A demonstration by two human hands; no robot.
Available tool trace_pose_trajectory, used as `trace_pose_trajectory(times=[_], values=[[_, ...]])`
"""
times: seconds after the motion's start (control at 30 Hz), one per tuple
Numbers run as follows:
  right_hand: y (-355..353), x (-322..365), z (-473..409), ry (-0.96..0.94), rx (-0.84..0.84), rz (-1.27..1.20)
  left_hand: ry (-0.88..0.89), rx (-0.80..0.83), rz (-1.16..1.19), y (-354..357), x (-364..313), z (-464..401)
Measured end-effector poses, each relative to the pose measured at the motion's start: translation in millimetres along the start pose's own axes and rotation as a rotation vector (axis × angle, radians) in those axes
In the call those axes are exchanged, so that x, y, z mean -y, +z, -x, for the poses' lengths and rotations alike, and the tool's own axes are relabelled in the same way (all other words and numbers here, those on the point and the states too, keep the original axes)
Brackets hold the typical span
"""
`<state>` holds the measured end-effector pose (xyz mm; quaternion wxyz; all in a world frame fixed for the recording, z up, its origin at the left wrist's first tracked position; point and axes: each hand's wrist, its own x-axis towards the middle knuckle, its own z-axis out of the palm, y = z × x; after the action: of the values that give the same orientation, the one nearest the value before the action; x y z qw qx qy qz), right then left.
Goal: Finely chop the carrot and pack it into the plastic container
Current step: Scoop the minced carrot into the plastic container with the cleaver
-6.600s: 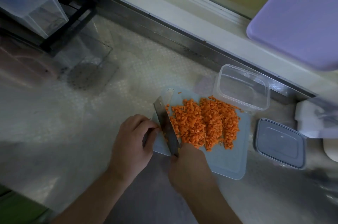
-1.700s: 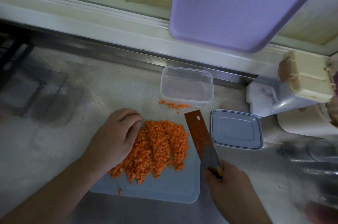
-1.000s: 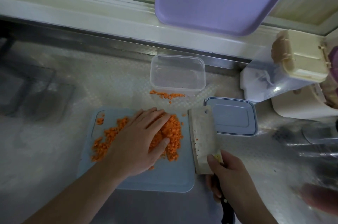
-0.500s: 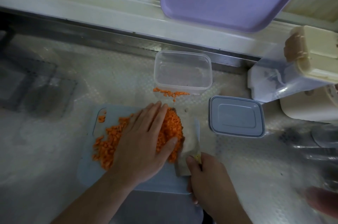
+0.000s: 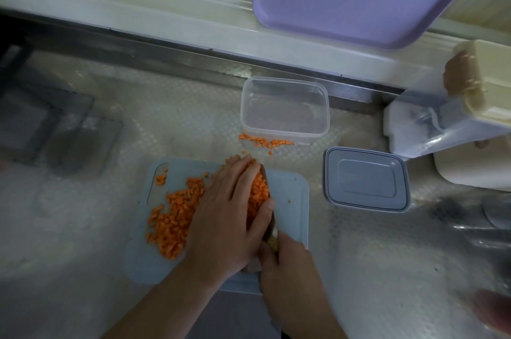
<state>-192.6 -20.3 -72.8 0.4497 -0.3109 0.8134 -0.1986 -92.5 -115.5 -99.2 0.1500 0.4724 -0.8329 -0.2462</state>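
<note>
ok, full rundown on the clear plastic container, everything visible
The clear plastic container is a rectangular, round-cornered tub of transparent plastic with a thin rolled rim. It stands upright, open and looks empty on the countertop near the back edge, beyond the cutting board. A few spilled carrot bits lie against its near wall. Its grey lid lies apart, to the right. Neither hand touches it.

The counter carries a cutting board, a clear container with spilled carrot bits just before it, and a lid to the right.
</note>
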Motion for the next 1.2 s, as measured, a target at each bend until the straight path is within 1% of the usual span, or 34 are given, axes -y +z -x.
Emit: trace_pose_trajectory(times=[0.1, 0.23, 0.33, 0.47, 0.57, 0.7, 0.87, 1.03, 1.2], values=[[3, -3, -2, 0.028, 0.002, -0.047, 0.037, -0.007, 0.003, 2, 1, 2], [4, -5, -3, 0.01, 0.004, -0.083, 0.098, -0.011, 0.029, 1, 3, 4], [5, -5, -2, 0.011, 0.014, -0.157, 0.123, -0.013, 0.056, 1, 4, 5], [4, -5, 1, 0.056, 0.011, -0.201, 0.124, -0.017, 0.076, 1, 1, 8], [0, -4, 6, 0.054, 0.012, -0.2, 0.12, -0.027, 0.088, -2, -2, 12], [-6, 1, 17, 0.041, 0.032, -0.185, 0.112, -0.054, 0.106, -6, -6, 20], [-15, 11, 28, 0.082, 0.067, -0.212, 0.108, -0.061, 0.115, -13, -14, 20], [-48, 35, 20, 0.116, 0.054, -0.356, 0.174, -0.086, 0.106, -32, -40, -22], [-100, 80, -10, 0.05, 0.024, -0.455, 0.256, -0.084, 0.124, -50, -66, -102]])
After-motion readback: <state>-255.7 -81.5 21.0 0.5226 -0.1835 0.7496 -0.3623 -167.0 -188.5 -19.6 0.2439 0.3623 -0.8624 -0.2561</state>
